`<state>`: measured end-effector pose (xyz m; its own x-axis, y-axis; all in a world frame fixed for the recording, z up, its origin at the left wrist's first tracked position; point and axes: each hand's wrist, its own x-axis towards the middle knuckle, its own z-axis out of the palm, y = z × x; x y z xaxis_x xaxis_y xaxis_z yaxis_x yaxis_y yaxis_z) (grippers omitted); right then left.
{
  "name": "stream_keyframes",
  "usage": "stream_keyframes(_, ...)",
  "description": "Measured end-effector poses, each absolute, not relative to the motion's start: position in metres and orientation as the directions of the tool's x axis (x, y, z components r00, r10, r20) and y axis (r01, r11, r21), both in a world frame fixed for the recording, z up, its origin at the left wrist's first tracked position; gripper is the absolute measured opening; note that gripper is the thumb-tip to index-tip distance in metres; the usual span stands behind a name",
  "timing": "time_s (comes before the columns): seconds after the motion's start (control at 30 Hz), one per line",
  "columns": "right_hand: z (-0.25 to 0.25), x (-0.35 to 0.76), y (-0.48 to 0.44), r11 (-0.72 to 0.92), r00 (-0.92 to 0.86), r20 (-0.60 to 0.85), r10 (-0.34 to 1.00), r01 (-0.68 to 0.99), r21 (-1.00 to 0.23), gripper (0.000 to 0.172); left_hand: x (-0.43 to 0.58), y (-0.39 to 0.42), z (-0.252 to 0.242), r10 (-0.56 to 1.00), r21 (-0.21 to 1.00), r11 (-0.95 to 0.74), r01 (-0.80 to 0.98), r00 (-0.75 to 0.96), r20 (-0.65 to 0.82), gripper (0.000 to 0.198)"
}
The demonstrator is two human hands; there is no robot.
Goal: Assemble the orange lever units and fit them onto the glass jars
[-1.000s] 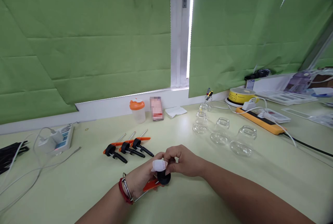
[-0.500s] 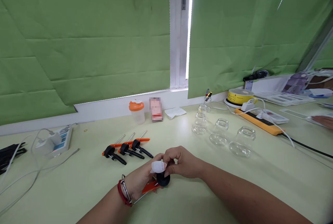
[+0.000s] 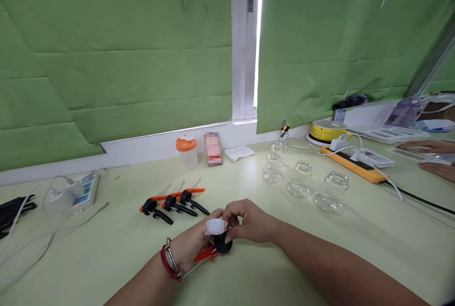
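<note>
Near the table's front edge, my left hand (image 3: 199,239) is closed around a black lid assembly (image 3: 222,244) with an orange lever and a thin metal rod. A white wrapping (image 3: 216,227) seems to cover the tip of my left thumb. From the right, my right hand (image 3: 247,223) is closed, thumb and fingers pinching the upper black part; its fingertips are partly hidden. To the left and behind lie three similar black lid assemblies (image 3: 179,204) in a row, with black tubes, orange levers and metal rods. Several clear glass jars (image 3: 299,180) stand to the right.
An orange-lidded cup (image 3: 187,153), a pink box-like item (image 3: 213,149) and a white tissue (image 3: 239,153) are along the wall. Power strips lie left (image 3: 87,192) and right (image 3: 351,165), with trailing cables. Another person's hands (image 3: 432,147) rest at far right.
My hands and the lid assembly have barely moved. At far right, the other person's hands have shifted, and two now show where one did before.
</note>
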<state>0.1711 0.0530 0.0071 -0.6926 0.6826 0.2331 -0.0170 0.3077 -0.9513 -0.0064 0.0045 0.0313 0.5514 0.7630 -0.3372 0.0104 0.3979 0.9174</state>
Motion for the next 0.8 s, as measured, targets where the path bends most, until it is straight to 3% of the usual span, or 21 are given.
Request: stream_keyframes(0.8,0.0082,0.1691,0.0499,0.295,-0.711,0.23,0.664,-0.033,-0.955,0.021,-0.0074,0.0057,0.0291,0.767,0.919,0.395,0.001,0.55,-0.33,0.04)
